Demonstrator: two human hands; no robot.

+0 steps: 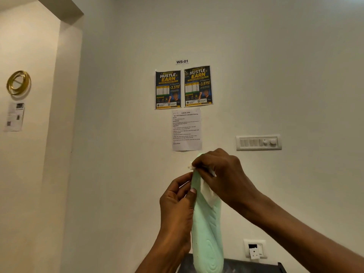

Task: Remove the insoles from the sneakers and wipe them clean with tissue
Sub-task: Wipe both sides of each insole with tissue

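A pale mint-green insole (pixel 207 233) stands upright in front of the wall, ridged underside toward me. My left hand (pixel 177 205) grips its left edge about a third of the way down, thumb on the front. My right hand (pixel 218 174) holds a white tissue (pixel 205 191) bunched over the insole's top end, fingers curled round it. A bit of tissue pokes out at the fingertips. No sneakers are in view.
A dark surface (pixel 246 266) shows at the bottom edge under the insole. On the wall are two posters (pixel 184 87), a printed task sheet (pixel 186 130), a switch panel (pixel 258 142) and a socket (pixel 255 249). A gold ring ornament (pixel 18 82) hangs at left.
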